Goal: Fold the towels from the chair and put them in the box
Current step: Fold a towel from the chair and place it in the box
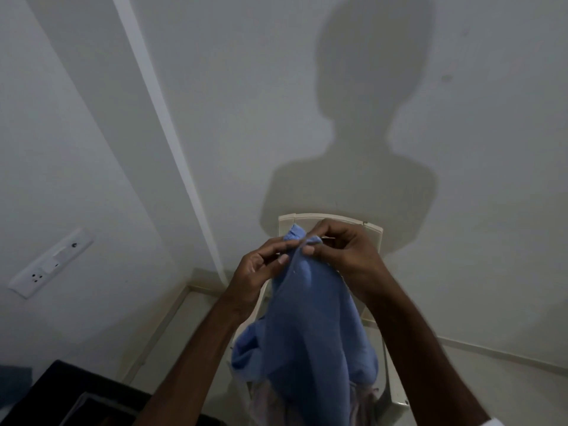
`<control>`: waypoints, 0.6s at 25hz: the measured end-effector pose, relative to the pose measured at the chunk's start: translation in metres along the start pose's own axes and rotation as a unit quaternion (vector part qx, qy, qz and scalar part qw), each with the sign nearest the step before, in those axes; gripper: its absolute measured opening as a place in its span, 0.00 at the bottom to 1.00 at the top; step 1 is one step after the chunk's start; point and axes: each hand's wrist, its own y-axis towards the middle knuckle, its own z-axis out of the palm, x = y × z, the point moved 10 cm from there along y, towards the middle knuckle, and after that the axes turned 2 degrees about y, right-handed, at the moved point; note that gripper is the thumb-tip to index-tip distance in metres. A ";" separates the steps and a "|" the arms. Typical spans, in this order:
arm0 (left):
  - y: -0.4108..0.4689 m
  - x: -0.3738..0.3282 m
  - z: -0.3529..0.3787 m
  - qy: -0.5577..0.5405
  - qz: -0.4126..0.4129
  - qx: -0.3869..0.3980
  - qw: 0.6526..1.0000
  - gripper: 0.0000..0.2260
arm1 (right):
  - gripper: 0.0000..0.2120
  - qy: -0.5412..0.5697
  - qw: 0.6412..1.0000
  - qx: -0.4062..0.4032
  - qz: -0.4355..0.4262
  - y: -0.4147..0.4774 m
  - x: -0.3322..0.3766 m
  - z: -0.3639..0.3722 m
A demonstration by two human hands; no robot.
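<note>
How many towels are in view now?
2. A blue cloth towel, pinched by the left hand and right hand; a pale pink towel under it on the white plastic chair. More may be hidden.

Both forearms (196, 342) are bare, and a sliver of white sleeve (503, 423) shows on the right arm (430, 348)

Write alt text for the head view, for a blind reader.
The left hand and right hand pinch the top edge of a blue towel hanging in front of a white plastic chair by a white wall. A paler cloth shows below it; the person's shadow falls on the wall.
</note>
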 end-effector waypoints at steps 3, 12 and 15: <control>-0.005 -0.003 0.014 -0.013 0.006 0.034 0.999 0.18 | 0.07 -0.099 0.989 -0.107 0.039 0.003 -0.029 -0.021; -0.021 0.008 0.016 0.108 0.007 0.060 0.992 0.10 | 0.08 -0.081 0.980 -0.010 0.182 -0.015 -0.085 -0.016; -0.024 0.017 0.013 0.135 -0.005 0.047 0.990 0.09 | 0.10 -0.080 0.977 -0.021 0.199 -0.021 -0.098 -0.016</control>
